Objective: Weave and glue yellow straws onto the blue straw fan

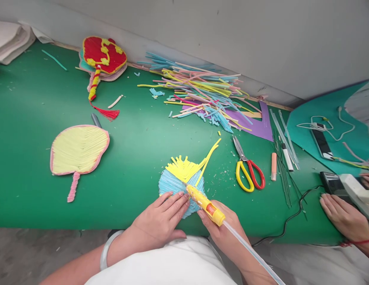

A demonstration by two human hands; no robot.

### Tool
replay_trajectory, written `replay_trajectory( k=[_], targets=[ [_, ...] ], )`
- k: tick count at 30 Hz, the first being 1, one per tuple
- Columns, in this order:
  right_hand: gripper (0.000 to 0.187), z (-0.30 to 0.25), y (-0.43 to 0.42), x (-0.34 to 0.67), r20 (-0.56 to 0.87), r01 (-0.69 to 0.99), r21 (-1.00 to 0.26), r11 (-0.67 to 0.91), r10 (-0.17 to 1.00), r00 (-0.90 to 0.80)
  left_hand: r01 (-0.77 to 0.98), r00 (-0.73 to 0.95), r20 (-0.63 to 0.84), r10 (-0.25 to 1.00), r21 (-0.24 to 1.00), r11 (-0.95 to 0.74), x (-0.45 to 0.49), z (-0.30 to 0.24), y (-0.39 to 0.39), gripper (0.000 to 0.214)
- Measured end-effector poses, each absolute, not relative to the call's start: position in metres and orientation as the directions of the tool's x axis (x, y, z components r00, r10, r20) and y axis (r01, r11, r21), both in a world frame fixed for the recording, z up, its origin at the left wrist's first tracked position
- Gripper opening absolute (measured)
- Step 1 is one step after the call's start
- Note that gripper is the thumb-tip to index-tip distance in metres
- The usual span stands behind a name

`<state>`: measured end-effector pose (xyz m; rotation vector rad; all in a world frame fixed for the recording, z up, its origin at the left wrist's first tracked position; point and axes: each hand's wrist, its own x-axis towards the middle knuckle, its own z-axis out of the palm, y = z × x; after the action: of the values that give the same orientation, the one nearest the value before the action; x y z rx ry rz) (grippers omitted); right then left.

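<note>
Resting left hand [165,217] flat, unclenched, on blue disc [169,184]; gripping glue gun [200,197] in right hand [226,222], angled forward-left toward yellow strips [182,168] beyond.

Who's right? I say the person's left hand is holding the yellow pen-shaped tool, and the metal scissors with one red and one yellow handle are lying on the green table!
Not quite: the head view shows the right hand holding the yellow pen-shaped tool, not the left hand. The scissors do lie on the green table.
</note>
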<state>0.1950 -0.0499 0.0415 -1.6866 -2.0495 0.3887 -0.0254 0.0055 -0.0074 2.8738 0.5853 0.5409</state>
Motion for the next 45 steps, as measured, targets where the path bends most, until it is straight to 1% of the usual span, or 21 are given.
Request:
replay_trajectory(
  k=[11,20,25,33,38,45],
  targets=[
    [0.034,0.040,-0.053,0.200,0.151,0.843,-0.506,0.184,0.981,-0.124,0.354,0.858,0.317,0.404,0.205,-0.912,-0.024,-0.006,0.006,0.066],
    [0.033,0.039,-0.056,0.206,0.092,0.810,-0.576,0.110,0.993,-0.070,0.345,0.862,0.331,0.385,0.174,-0.922,-0.025,-0.006,0.007,0.066],
    [0.031,0.039,-0.056,0.208,0.101,0.797,-0.594,0.106,0.993,-0.057,0.355,0.854,0.344,0.391,0.165,-0.920,-0.024,-0.005,0.008,0.064],
    [0.030,0.036,-0.056,0.209,0.120,0.809,-0.574,0.126,0.990,-0.070,0.356,0.848,0.361,0.388,0.155,-0.922,-0.024,-0.006,0.007,0.064],
    [0.031,0.034,-0.057,0.210,0.115,0.817,-0.564,0.118,0.991,-0.064,0.352,0.855,0.346,0.385,0.157,-0.923,-0.025,-0.007,0.006,0.064],
    [0.031,0.033,-0.055,0.210,0.105,0.819,-0.565,0.101,0.993,-0.050,0.347,0.850,0.362,0.382,0.162,-0.924,-0.024,-0.008,0.007,0.064]
  ],
)
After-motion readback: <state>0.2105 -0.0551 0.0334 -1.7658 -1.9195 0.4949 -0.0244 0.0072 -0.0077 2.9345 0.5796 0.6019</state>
